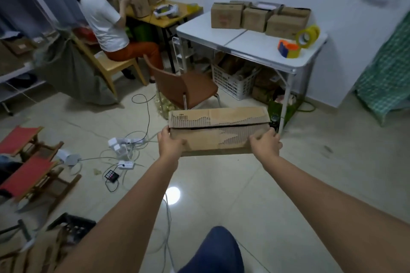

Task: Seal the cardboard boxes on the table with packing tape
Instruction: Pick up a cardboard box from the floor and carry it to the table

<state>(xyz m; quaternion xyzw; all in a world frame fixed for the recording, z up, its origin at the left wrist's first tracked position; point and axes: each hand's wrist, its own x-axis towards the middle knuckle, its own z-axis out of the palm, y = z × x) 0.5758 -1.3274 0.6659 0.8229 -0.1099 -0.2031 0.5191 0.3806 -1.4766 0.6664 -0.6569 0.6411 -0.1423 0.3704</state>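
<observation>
Pale floor tiles (221, 184) spread below me, strewn with cables and power strips (124, 146) to the left. I hold a worn cardboard box (218, 131) in the air over the floor, its torn top flaps closed with a dark seam between them. My left hand (169, 143) clamps its left end, my right hand (265, 143) its right end, fingers curled onto the top. Ahead, the white folding table (213, 35) carries three more boxes (257, 16) along its far edge, with yellow tape rolls (307, 34) and an orange dispenser (288, 49) near its right edge.

White table (233, 39); boxes (259, 16); tape rolls (307, 33)
</observation>
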